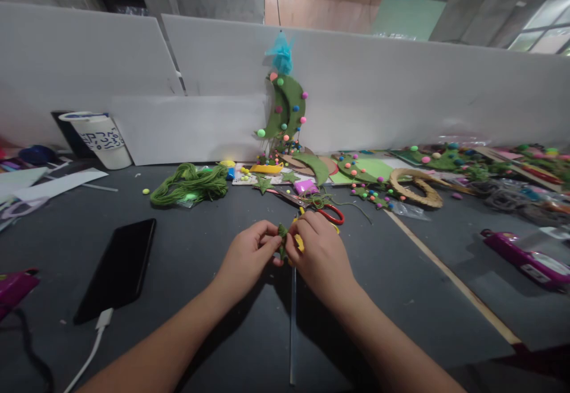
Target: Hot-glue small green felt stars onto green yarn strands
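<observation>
**Small green piece [281, 241] pinched from both sides**

Held at dial centre, over the counter [191, 250], outline partly covered: fingertips of left hand [250, 252] and right hand [319, 249] nearly closed on opposite edges, probably for steadiness. At 1 o'clock, scissors [296, 200], likely laid there for easy reach. At 10 o'clock, green skein [196, 185], apparently leaving working room. At 6 o'clock, a pale thin rod [293, 327].
</observation>
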### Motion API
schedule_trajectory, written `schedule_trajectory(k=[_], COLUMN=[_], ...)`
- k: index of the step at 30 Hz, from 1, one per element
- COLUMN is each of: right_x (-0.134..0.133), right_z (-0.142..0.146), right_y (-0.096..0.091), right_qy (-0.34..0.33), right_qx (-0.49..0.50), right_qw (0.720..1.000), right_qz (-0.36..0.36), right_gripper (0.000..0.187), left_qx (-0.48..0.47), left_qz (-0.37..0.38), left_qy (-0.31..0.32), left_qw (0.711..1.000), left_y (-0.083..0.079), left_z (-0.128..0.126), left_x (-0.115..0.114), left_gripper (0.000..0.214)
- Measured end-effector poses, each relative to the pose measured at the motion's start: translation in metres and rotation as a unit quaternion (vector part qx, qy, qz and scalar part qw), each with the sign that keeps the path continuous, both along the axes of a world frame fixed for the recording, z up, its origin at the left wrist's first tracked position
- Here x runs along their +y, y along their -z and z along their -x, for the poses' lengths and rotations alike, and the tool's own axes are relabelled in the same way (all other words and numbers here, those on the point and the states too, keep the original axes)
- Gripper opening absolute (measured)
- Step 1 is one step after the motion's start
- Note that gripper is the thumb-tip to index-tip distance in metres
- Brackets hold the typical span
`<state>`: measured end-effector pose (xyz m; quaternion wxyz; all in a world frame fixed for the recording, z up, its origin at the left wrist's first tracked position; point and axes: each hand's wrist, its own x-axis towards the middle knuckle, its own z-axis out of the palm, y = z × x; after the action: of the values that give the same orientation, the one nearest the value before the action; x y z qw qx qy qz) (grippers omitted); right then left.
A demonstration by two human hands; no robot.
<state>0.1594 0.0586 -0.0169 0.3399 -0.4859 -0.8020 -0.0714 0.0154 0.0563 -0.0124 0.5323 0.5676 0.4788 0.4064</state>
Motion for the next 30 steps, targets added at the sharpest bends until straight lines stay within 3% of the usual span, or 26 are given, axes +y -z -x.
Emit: schedule_trajectory(k=[30], right_x=[-0.0017], right_z=[-0.0010], right_y=[-0.0021], right_qy=[0.009], right_qx=[0.006], right_qw=[1.000], right_qz=[0.023], right_gripper=[0.010], left_qx=[-0.019], left_qz=[0.010], left_qy=[0.026], left_qw=[0.999], left_y=[0.0003], left_z=[0.0004], left_x=[-0.0011], left_gripper=[0.010])
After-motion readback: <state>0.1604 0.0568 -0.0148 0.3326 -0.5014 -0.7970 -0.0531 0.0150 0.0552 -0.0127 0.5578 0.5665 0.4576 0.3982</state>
